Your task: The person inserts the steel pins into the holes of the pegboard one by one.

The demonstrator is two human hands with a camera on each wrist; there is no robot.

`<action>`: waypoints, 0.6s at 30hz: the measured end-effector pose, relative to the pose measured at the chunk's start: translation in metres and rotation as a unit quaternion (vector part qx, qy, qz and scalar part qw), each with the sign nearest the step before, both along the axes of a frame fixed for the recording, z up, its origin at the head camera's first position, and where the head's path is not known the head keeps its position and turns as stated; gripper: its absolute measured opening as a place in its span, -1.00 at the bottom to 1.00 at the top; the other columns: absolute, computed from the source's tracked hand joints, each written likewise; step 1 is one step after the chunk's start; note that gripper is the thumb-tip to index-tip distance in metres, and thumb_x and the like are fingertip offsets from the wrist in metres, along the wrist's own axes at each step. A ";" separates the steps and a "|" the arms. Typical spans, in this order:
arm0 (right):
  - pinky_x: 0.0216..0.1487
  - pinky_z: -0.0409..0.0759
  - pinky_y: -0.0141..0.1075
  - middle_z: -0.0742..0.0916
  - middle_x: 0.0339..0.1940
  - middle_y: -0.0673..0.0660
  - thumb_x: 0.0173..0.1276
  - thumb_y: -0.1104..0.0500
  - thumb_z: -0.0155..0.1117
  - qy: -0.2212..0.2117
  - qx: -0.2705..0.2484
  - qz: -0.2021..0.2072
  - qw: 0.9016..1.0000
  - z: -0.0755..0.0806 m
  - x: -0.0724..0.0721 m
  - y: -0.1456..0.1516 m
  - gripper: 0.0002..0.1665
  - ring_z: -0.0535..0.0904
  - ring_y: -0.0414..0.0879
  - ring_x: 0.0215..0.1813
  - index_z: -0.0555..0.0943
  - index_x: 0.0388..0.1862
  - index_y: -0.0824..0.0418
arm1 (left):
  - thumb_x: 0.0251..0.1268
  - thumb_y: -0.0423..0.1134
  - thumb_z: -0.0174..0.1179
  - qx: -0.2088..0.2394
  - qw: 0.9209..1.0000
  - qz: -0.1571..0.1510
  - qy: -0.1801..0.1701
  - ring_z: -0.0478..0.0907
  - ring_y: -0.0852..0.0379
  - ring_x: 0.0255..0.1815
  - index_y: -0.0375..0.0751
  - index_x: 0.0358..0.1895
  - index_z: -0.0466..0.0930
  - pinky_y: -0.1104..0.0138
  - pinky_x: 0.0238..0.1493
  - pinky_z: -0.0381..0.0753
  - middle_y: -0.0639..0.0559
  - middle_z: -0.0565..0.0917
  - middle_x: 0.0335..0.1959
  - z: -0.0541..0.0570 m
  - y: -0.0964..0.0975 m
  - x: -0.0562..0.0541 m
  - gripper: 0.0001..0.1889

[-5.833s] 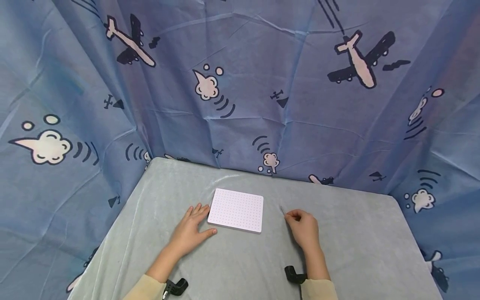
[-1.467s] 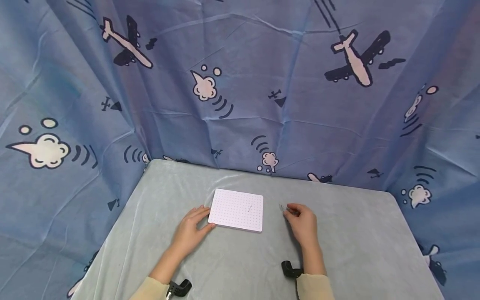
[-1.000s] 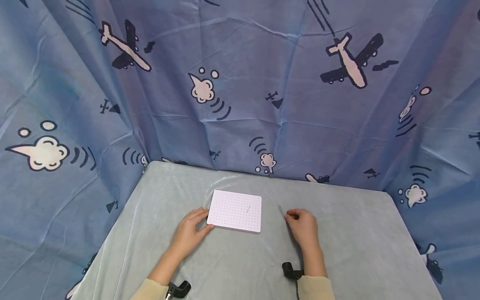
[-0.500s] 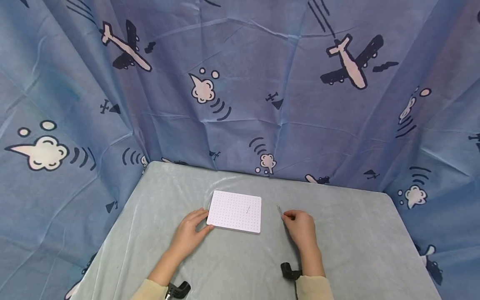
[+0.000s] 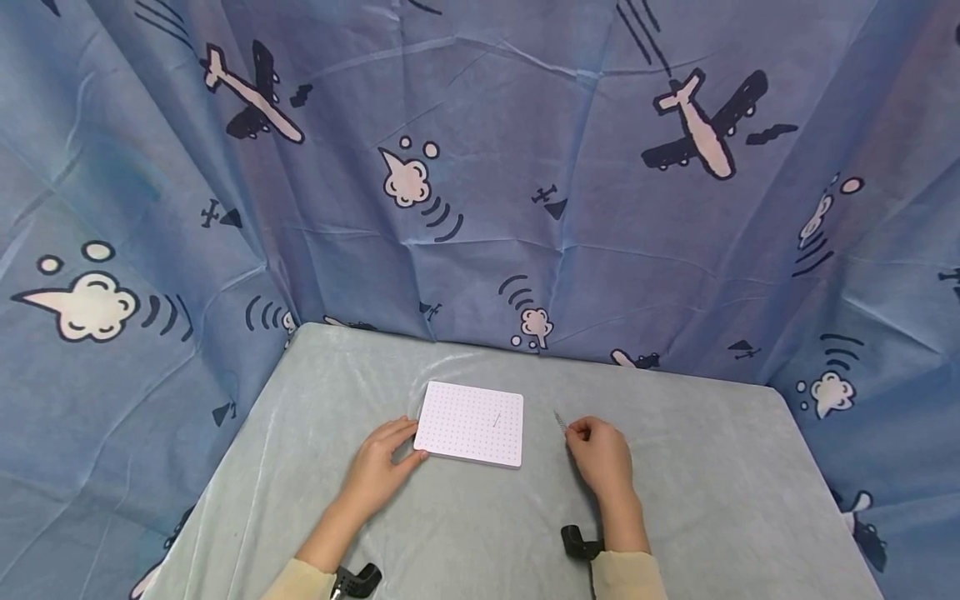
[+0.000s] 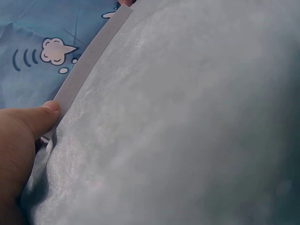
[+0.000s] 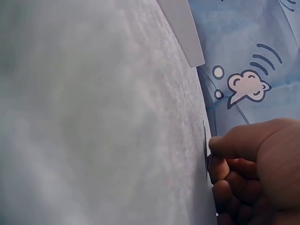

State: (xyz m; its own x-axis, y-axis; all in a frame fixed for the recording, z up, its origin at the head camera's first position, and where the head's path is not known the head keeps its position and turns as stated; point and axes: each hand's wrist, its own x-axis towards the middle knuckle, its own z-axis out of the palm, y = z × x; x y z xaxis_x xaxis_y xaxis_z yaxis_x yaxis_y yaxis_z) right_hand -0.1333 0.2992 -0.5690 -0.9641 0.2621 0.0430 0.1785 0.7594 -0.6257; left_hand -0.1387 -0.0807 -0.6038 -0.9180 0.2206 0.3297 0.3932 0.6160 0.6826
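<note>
A white board with a grid of small dots (image 5: 457,425) lies on the cloth. My left hand (image 5: 377,468) holds it by the near-left corner, the thumb (image 6: 46,112) against its front side and the fingers at its left side. On the right half of the board shows a short, thin dark strip (image 5: 497,420). To the right of the board, my right hand (image 5: 602,462) pinches a slim grey metal piece (image 5: 559,421) between thumb and index finger. Its thin end points away from me, low over the cloth; its exact kind cannot be told.
A pale grey-green cloth (image 5: 465,533) covers the table. Blue curtains (image 5: 480,208) printed with planes and clouds hang behind and along the sides. Each wrist carries a black camera mount, the left mount (image 5: 357,579) and the right mount (image 5: 580,543).
Since the oldest frame, the thin strip has appeared on the board and my left thumb has moved in against the board's front side. My right hand has barely shifted, still pinching the metal piece.
</note>
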 end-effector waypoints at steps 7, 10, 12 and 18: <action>-0.30 0.55 -0.18 0.73 -0.38 0.08 0.58 0.15 0.31 0.008 -0.019 -0.014 1.000 0.000 0.001 0.001 -0.80 0.58 -0.03 -0.37 0.76 -0.17 0.27 | 0.24 -0.22 0.65 0.002 1.000 -0.001 -0.003 0.60 -0.25 0.44 -0.28 0.26 0.78 -0.11 0.54 0.53 -0.19 0.75 0.29 0.000 0.000 0.001 -0.47; -0.30 0.56 -0.20 0.74 -0.38 0.09 0.57 0.15 0.32 0.026 -0.029 -0.024 0.999 -0.001 0.002 0.003 -0.80 0.59 -0.04 -0.38 0.77 -0.18 0.27 | 0.24 -0.22 0.65 0.001 1.000 -0.001 -0.001 0.60 -0.26 0.44 -0.28 0.26 0.78 -0.11 0.53 0.54 -0.19 0.75 0.29 0.000 0.000 0.001 -0.47; -0.30 0.58 -0.21 0.75 -0.38 0.09 0.55 0.16 0.34 0.039 -0.039 -0.034 0.998 -0.001 0.003 0.004 -0.81 0.61 -0.04 -0.37 0.78 -0.18 0.27 | 0.24 -0.22 0.65 0.001 1.000 -0.001 -0.001 0.60 -0.25 0.44 -0.28 0.26 0.78 -0.11 0.53 0.54 -0.19 0.75 0.29 -0.001 0.000 0.001 -0.47; -0.32 0.61 -0.31 0.79 -0.36 0.10 0.46 0.17 0.39 0.062 -0.069 -0.059 0.994 -0.001 0.003 0.004 -0.84 0.66 -0.05 -0.34 0.80 -0.19 0.26 | 0.24 -0.21 0.65 -0.001 1.000 0.001 -0.001 0.60 -0.24 0.44 -0.27 0.25 0.78 -0.11 0.53 0.54 -0.17 0.76 0.29 0.000 0.000 0.000 -0.48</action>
